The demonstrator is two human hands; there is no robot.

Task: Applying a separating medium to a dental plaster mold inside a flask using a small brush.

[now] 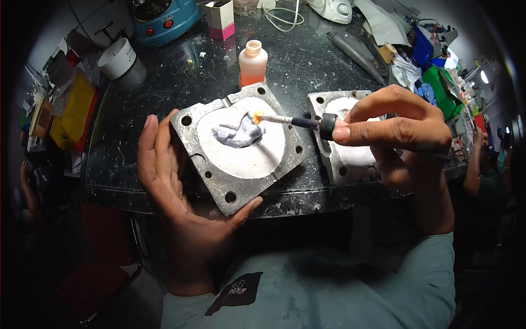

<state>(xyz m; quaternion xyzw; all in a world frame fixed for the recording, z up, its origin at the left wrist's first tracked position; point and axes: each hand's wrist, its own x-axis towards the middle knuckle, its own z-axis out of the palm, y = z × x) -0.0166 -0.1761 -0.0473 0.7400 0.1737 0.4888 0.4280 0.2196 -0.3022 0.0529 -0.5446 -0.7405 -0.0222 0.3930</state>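
My left hand (170,183) grips a square metal flask half (246,188) from its left side and lower corner, tilting it above the table's front edge. White plaster (235,164) fills the flask, with a grey-blue arch-shaped area (241,135) in its middle. My right hand (405,126) pinches the black cap (327,127) of a slim brush (276,118). Its orange-coated tip meets the upper right end of the arch. A second metal flask half (335,159), also plaster-filled, lies behind and partly under my right hand. Some of my right fingers are hidden.
A bottle of orange liquid (253,61) stands just beyond the flask. Farther back are a pink-and-white box (220,22), a blue machine (164,24), a white tub (117,58) and a grey handpiece (356,55). Clutter and green bins (441,90) line the right.
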